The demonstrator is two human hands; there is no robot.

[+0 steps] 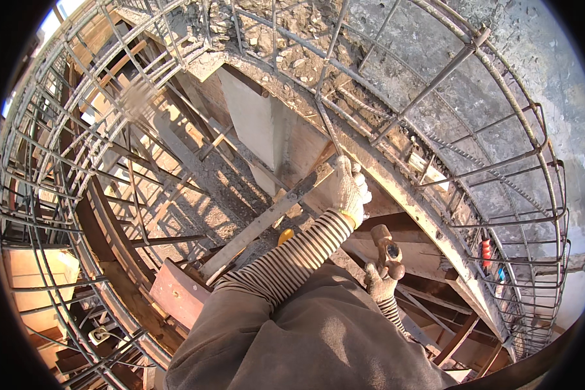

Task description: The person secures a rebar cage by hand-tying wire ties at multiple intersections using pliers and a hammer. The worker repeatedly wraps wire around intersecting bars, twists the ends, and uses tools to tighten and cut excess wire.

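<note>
The rebar cage (pixel 435 130) fills most of the view, its bars bent into long curves by the lens, and it serves as the landmark here. Under its upper part lies a rough concrete edge (pixel 344 123) with rubble on top, and a pale column (pixel 257 123) drops away beneath that edge. Below the cage's left half, timber planks (pixel 195 169) and dark beams cross in sun and shadow.

A long flat bar (pixel 266 218) slants from the cage's centre down toward the lower left. Its upper end sits against the concrete edge, seemingly so it can bear on the formwork there.

The left hand (pixel 350 188), in a knitted glove with a striped sleeve behind it, is at the cage's centre, its grip closed around the top of the flat bar, probably to steady it in place. The right hand (pixel 380 281), also gloved, is lower, below the cage's centre, its grip wrapped on the handle of a hammer (pixel 387 250), head upward and close to the body, as if held ready.

A small red thing (pixel 486 253) hangs by the cage's right side; what it is cannot be told.
</note>
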